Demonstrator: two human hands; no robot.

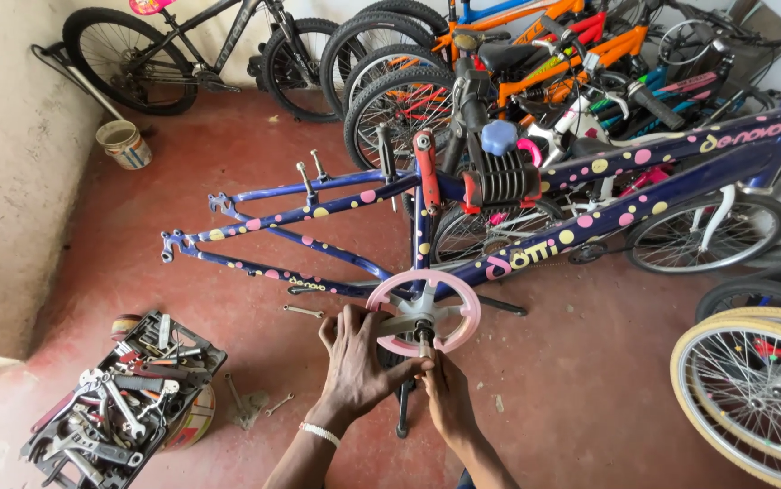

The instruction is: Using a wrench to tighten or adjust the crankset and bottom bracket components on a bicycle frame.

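A dark blue bicycle frame (336, 210) with pink and yellow dots hangs clamped in a black and red repair stand (490, 177). A pink chainring guard (422, 312) with a silver crank spider sits at its bottom bracket. My left hand (357, 362), with a white wristband, rests on the guard's left edge, fingers spread over it. My right hand (445, 394) pinches the crank arm (426, 346) just below the guard's centre. The lower part of the crank is hidden behind my hands.
A black tool tray (123, 398) full of spanners sits on the red floor at lower left. Loose spanners (304, 311) lie under the frame. Several bicycles (517, 72) crowd the back and right. A spoked wheel (752, 389) leans at right. A small bucket (123, 145) stands by the left wall.
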